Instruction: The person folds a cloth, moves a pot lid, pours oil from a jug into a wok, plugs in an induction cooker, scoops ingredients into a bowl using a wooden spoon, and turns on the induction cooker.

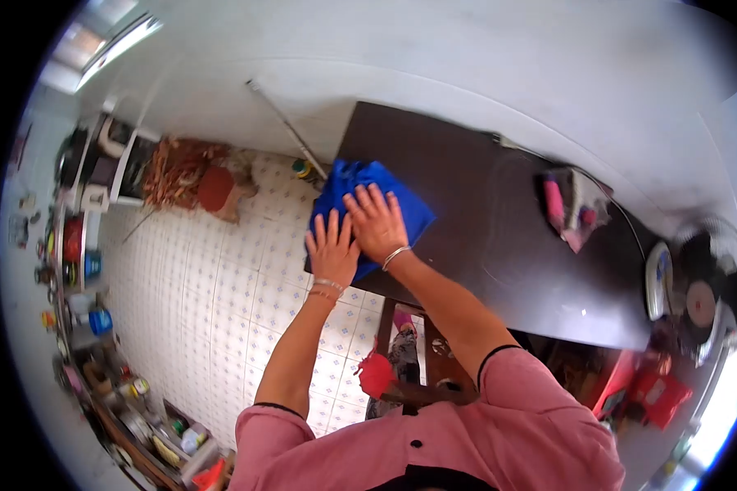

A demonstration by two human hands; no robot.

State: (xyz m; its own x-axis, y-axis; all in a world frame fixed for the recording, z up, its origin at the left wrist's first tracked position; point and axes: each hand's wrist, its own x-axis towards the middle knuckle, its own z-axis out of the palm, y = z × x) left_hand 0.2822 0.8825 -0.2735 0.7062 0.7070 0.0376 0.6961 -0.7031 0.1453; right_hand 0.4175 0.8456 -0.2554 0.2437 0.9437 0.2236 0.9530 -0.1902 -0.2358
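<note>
A bright blue cloth (409,206) lies bunched at the left end of a dark brown table (475,245), partly over its edge. My left hand (332,250) rests flat on the cloth's near left part, fingers spread and pointing away from me. Beside it, my right hand (377,225) presses flat on the middle of the cloth, its fingers also stretched out. The two hands touch or nearly touch at the thumbs. Part of the cloth is hidden beneath them.
A bag with pink items (573,209) lies toward the table's far right. A clothes iron (657,281) and a fan (704,295) stand at its right end. A metal pole (287,127) leans by the wall. Cluttered shelves (82,278) line the left side beyond the tiled floor (213,286).
</note>
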